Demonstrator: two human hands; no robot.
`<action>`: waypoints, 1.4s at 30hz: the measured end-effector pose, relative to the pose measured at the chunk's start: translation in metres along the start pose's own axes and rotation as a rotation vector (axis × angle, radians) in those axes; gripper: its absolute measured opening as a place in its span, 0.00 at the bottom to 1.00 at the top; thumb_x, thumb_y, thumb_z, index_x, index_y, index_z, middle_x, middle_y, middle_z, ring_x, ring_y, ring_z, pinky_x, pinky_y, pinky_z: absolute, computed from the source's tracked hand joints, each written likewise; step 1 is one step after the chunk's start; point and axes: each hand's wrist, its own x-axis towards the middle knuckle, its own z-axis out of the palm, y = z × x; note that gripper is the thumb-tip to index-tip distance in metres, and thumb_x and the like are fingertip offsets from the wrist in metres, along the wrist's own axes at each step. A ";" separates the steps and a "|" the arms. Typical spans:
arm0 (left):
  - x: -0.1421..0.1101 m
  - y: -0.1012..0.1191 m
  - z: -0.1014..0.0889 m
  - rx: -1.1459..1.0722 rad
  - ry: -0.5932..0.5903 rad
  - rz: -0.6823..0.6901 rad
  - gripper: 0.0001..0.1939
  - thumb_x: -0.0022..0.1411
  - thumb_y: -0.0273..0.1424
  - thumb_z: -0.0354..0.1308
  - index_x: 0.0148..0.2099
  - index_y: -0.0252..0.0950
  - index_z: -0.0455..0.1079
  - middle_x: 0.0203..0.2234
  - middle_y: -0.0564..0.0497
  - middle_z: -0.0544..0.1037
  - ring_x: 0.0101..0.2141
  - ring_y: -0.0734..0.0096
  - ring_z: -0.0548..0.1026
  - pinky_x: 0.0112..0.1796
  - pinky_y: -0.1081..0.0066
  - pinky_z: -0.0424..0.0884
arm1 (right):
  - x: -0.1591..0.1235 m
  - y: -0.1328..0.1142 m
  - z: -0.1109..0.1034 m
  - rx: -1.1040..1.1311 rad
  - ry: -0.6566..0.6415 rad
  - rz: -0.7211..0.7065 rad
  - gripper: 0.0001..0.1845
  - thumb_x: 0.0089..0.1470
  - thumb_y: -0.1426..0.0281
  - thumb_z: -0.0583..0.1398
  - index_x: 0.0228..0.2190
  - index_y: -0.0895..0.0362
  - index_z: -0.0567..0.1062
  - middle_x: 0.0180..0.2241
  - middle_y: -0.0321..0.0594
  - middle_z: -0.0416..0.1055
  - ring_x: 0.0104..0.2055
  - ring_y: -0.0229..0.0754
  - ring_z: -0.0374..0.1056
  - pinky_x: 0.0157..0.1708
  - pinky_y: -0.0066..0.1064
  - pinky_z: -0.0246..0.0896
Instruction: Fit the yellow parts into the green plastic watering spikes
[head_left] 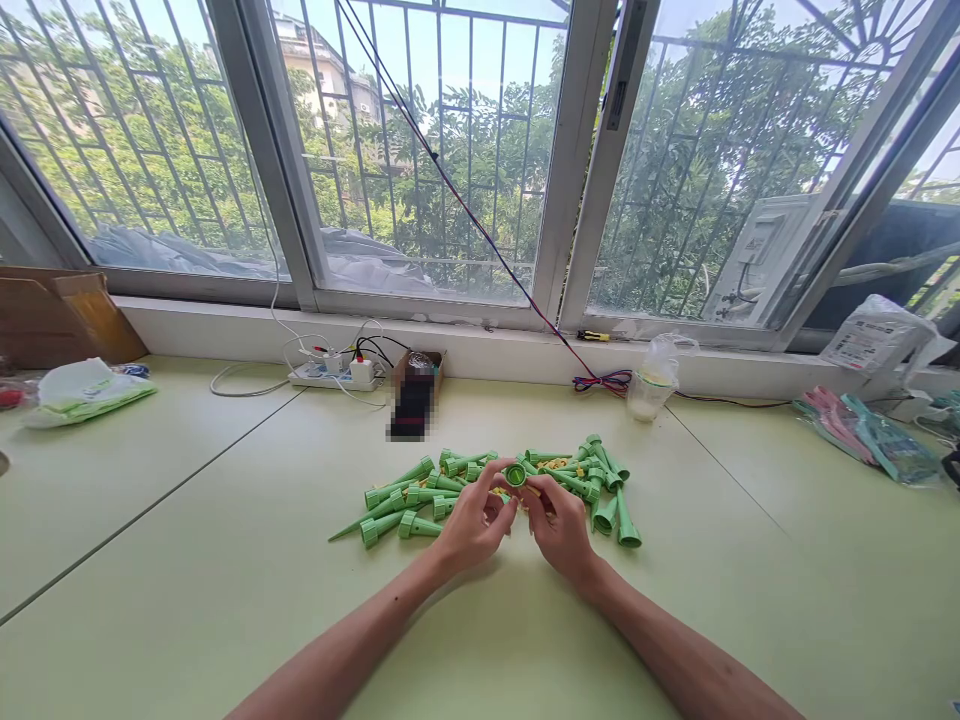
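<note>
Above the desk [225, 560], the left hand [474, 520] pinches a probably light, stiff spike cap [516, 475], best rim-gripped; the right hand [561, 522], at its five o'clock, curls nearly closed, hold unclear.

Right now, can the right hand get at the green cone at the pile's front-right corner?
Likely yes: nothing lies in front of that green cone, though the right hand seems busy with another green piece.

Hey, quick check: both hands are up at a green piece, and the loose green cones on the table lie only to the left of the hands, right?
Not quite: the green cones lie on both sides. The head view shows another cluster to the right of the hands. The left hand and right hand are indeed at a green piece.
</note>
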 end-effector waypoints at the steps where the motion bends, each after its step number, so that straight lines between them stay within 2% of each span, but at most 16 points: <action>1: 0.000 0.000 0.000 -0.009 -0.003 -0.006 0.21 0.66 0.32 0.50 0.59 0.43 0.52 0.40 0.48 0.73 0.21 0.80 0.73 0.21 0.77 0.68 | 0.000 0.000 0.000 0.003 0.000 0.002 0.09 0.64 0.67 0.53 0.34 0.56 0.71 0.23 0.37 0.70 0.19 0.36 0.61 0.20 0.27 0.58; 12: 0.000 0.002 0.001 0.000 0.026 -0.080 0.19 0.65 0.40 0.52 0.55 0.40 0.54 0.35 0.51 0.71 0.20 0.78 0.73 0.19 0.78 0.66 | 0.000 0.000 -0.001 -0.018 -0.013 -0.018 0.08 0.63 0.69 0.53 0.35 0.56 0.71 0.22 0.35 0.68 0.18 0.35 0.60 0.19 0.26 0.56; 18: 0.000 0.001 0.001 -0.018 0.049 -0.082 0.17 0.65 0.40 0.54 0.51 0.39 0.55 0.34 0.52 0.71 0.20 0.79 0.73 0.20 0.78 0.66 | -0.001 0.002 0.000 -0.043 -0.022 -0.020 0.08 0.63 0.69 0.53 0.34 0.56 0.71 0.21 0.34 0.67 0.19 0.36 0.60 0.19 0.27 0.57; 25: 0.001 0.002 0.000 -0.073 0.076 -0.080 0.14 0.64 0.39 0.55 0.46 0.39 0.56 0.28 0.56 0.71 0.20 0.78 0.71 0.19 0.79 0.64 | 0.001 -0.002 0.000 -0.056 -0.021 -0.051 0.09 0.63 0.70 0.53 0.33 0.55 0.71 0.23 0.36 0.69 0.19 0.36 0.61 0.19 0.27 0.57; 29: 0.001 0.000 0.000 -0.072 0.096 -0.073 0.13 0.65 0.40 0.54 0.44 0.38 0.56 0.26 0.56 0.71 0.19 0.78 0.71 0.19 0.79 0.64 | 0.000 -0.003 0.000 -0.062 -0.029 -0.062 0.09 0.63 0.69 0.53 0.34 0.55 0.72 0.24 0.37 0.69 0.19 0.36 0.62 0.20 0.27 0.58; 32: 0.003 0.000 -0.001 -0.073 0.115 -0.080 0.12 0.67 0.41 0.49 0.39 0.38 0.56 0.21 0.59 0.68 0.18 0.78 0.69 0.19 0.79 0.63 | 0.000 -0.003 0.000 -0.059 -0.046 -0.068 0.08 0.63 0.69 0.53 0.34 0.55 0.72 0.24 0.36 0.69 0.20 0.36 0.62 0.21 0.27 0.59; 36: 0.004 -0.001 -0.001 -0.052 0.167 -0.098 0.16 0.69 0.41 0.45 0.31 0.38 0.53 0.16 0.60 0.63 0.16 0.78 0.68 0.18 0.78 0.61 | 0.000 -0.004 0.001 -0.051 -0.072 -0.093 0.08 0.63 0.70 0.54 0.34 0.56 0.71 0.24 0.36 0.69 0.21 0.36 0.63 0.22 0.27 0.60; 42: 0.004 -0.004 -0.001 -0.075 0.220 -0.110 0.19 0.68 0.43 0.46 0.28 0.39 0.52 0.15 0.61 0.59 0.15 0.79 0.66 0.18 0.77 0.62 | -0.001 -0.005 0.001 -0.052 -0.085 -0.134 0.09 0.63 0.70 0.53 0.34 0.56 0.72 0.25 0.38 0.71 0.24 0.37 0.65 0.24 0.27 0.62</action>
